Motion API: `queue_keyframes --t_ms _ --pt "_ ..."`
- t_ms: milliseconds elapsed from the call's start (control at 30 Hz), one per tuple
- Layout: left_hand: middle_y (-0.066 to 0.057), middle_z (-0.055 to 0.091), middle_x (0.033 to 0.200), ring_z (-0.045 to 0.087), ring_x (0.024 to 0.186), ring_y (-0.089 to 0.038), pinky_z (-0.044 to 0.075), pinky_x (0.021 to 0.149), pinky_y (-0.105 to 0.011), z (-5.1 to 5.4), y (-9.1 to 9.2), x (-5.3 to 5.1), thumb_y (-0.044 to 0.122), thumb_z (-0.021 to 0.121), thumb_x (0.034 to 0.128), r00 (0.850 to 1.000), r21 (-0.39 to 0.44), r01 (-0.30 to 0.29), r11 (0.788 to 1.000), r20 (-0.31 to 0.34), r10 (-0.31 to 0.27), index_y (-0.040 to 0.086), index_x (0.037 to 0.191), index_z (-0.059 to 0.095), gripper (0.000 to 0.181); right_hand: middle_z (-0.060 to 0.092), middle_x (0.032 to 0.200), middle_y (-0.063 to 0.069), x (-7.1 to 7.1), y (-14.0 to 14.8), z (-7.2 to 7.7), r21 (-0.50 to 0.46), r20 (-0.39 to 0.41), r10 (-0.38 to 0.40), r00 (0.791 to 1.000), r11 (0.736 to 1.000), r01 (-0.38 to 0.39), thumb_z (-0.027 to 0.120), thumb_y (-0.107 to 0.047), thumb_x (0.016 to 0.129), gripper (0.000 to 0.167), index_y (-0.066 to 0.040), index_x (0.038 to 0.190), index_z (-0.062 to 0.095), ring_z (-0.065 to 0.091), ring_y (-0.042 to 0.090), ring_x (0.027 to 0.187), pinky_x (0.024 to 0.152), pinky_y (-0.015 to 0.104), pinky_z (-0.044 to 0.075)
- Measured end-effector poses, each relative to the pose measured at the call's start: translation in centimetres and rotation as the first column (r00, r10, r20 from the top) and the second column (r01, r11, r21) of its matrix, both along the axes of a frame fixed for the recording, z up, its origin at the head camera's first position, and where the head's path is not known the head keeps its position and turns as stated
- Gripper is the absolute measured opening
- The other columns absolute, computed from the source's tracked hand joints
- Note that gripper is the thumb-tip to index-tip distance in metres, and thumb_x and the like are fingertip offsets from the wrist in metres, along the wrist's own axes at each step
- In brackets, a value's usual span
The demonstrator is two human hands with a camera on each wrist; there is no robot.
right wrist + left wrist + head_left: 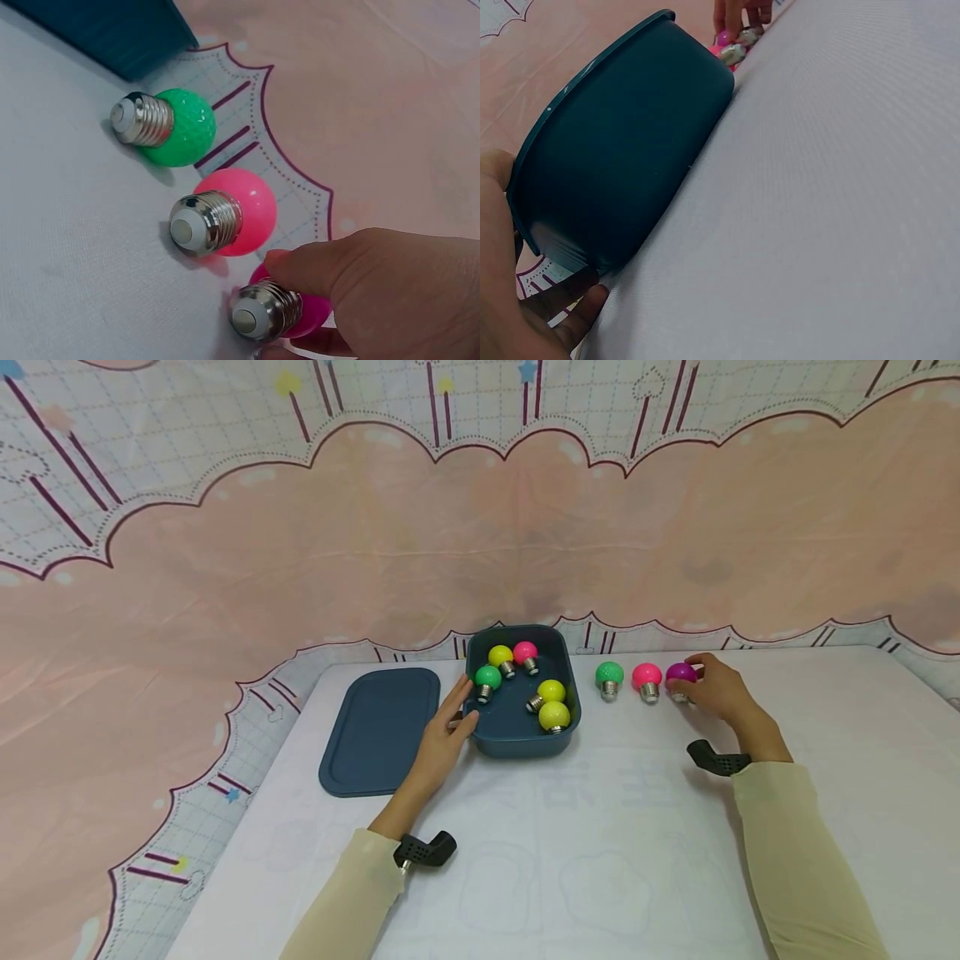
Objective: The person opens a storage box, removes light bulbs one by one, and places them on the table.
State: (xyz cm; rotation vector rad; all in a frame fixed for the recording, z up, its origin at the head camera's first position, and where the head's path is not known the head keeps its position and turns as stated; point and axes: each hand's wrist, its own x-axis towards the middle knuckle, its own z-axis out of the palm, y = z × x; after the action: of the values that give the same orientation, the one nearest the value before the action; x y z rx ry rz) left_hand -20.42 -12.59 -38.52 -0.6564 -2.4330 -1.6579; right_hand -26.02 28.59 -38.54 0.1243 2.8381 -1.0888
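Observation:
A dark blue box [522, 747] holds several small coloured light bulbs: a green bulb [488, 677] and a pink bulb [525, 652] among yellow bulbs [553, 717]. My left hand [442, 735] touches the box's left side with fairly straight fingers, as the left wrist view also shows. To the right of the box, a green bulb [609, 675], a pink bulb [647, 678] and a purple bulb [681, 673] lie in a row on the table. My right hand [720, 691] pinches the purple bulb between thumb and fingers; its metal base [259, 315] shows in the right wrist view.
A flat dark blue lid [381, 731] lies on the white table [600, 860] left of the box. Behind the table hangs a pink and white patterned cloth [510, 543]. Each wrist wears a black camera mount [426, 849].

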Motion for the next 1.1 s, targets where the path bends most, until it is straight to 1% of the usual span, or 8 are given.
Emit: queue_keyframes --t_ms 167,333,433,600,833,1100 --pt "-0.016 0.021 0.156 0.026 0.140 -0.030 0.037 0.101 -0.051 0.02 0.02 0.06 0.009 0.049 0.1005 1.000 -0.005 -0.002 1.000 -0.009 0.002 -0.003 0.147 0.030 0.051 0.035 0.132 0.036 -0.13 0.18 -0.17 0.007 0.004 0.011 1.000 1.000 -0.011 0.060 -0.037 0.094 0.075 0.008 0.141 0.024 0.037 0.052 0.117 0.094 0.058 0.041" --pt "-0.016 0.021 0.156 0.027 0.139 -0.030 0.038 0.100 -0.050 0.06 0.05 0.12 0.009 0.049 0.1005 1.000 -0.007 -0.008 1.000 -0.013 0.007 -0.003 0.147 0.031 0.051 0.036 0.133 0.036 -0.11 0.24 -0.08 0.016 -0.002 0.024 1.000 1.000 -0.024 0.060 -0.029 0.094 0.068 0.007 0.142 0.027 0.037 0.052 0.117 0.093 0.058 0.042" --pt "-0.016 0.021 0.155 0.027 0.139 -0.030 0.037 0.100 -0.051 0.08 0.06 0.10 0.009 0.049 0.1004 1.000 -0.006 -0.009 1.000 -0.015 0.008 -0.003 0.147 0.031 0.051 0.036 0.132 0.036 0.02 0.24 0.06 0.034 -0.020 0.033 0.999 0.999 -0.033 0.060 -0.023 0.094 0.064 0.006 0.142 0.030 0.037 0.052 0.117 0.092 0.058 0.042" --pt "-0.017 0.022 0.155 0.027 0.139 -0.030 0.037 0.100 -0.051 0.11 0.05 0.08 0.008 0.049 0.1003 1.000 -0.002 -0.008 1.000 -0.016 0.008 -0.003 0.147 0.031 0.051 0.036 0.132 0.037 0.17 0.21 0.34 0.053 -0.034 0.048 0.998 0.998 -0.046 0.060 -0.018 0.093 0.063 0.007 0.142 0.030 0.037 0.053 0.116 0.092 0.058 0.043" --pt "-0.015 0.021 0.156 0.027 0.139 -0.029 0.037 0.100 -0.050 0.07 0.04 0.05 0.009 0.049 0.1005 1.000 -0.001 -0.007 1.000 -0.011 0.007 -0.002 0.147 0.031 0.051 0.034 0.134 0.037 0.06 0.22 0.51 0.051 -0.028 0.074 0.997 0.996 -0.072 0.062 -0.020 0.092 0.069 0.006 0.145 0.026 0.034 0.054 0.120 0.092 0.059 0.042" --pt "-0.016 0.022 0.155 0.028 0.139 -0.030 0.038 0.100 -0.049 0.11 0.08 0.07 0.009 0.049 0.1003 1.000 -0.008 -0.012 1.000 -0.015 0.012 -0.002 0.147 0.032 0.051 0.033 0.135 0.037 0.00 0.19 0.42 0.040 -0.017 0.073 0.997 0.997 -0.073 0.064 -0.023 0.092 0.072 0.006 0.146 0.025 0.034 0.054 0.120 0.092 0.059 0.041"
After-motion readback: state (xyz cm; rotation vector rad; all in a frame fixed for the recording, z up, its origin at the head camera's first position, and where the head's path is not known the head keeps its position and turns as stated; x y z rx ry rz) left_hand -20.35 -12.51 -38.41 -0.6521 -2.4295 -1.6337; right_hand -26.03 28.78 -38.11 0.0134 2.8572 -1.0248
